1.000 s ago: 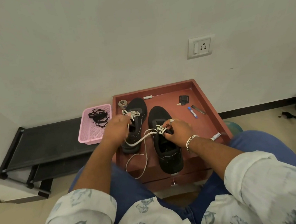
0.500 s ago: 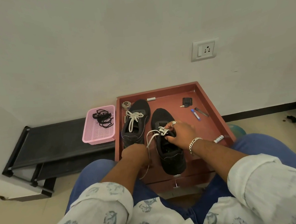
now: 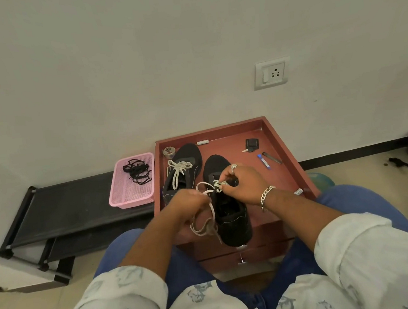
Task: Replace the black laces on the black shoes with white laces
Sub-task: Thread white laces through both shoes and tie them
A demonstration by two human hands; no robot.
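Two black shoes stand side by side in a red-brown tray (image 3: 285, 150). The left shoe (image 3: 185, 156) carries a white lace (image 3: 178, 172) tied in a bow. On the right shoe (image 3: 232, 216) a second white lace (image 3: 206, 189) is partly threaded through the upper eyelets. My right hand (image 3: 243, 183) pinches that lace at the eyelets. My left hand (image 3: 186, 209) grips the lace's loose ends, which hang in loops beside the shoe. The removed black laces (image 3: 137, 172) lie in a pink basket (image 3: 130, 202) left of the tray.
The tray also holds a small round tin (image 3: 169, 151), a black key fob (image 3: 251, 143), a blue pen (image 3: 264, 162), a dark stick (image 3: 271, 157) and a white stub (image 3: 202, 142). A black low rack (image 3: 60, 209) stands left. The wall and a socket (image 3: 271, 73) are behind. My knees flank the tray.
My left hand left the bowed left shoe, swept down along the loose lace, and now grips its gathered ends close beside the right shoe. My right hand stays at the eyelets.
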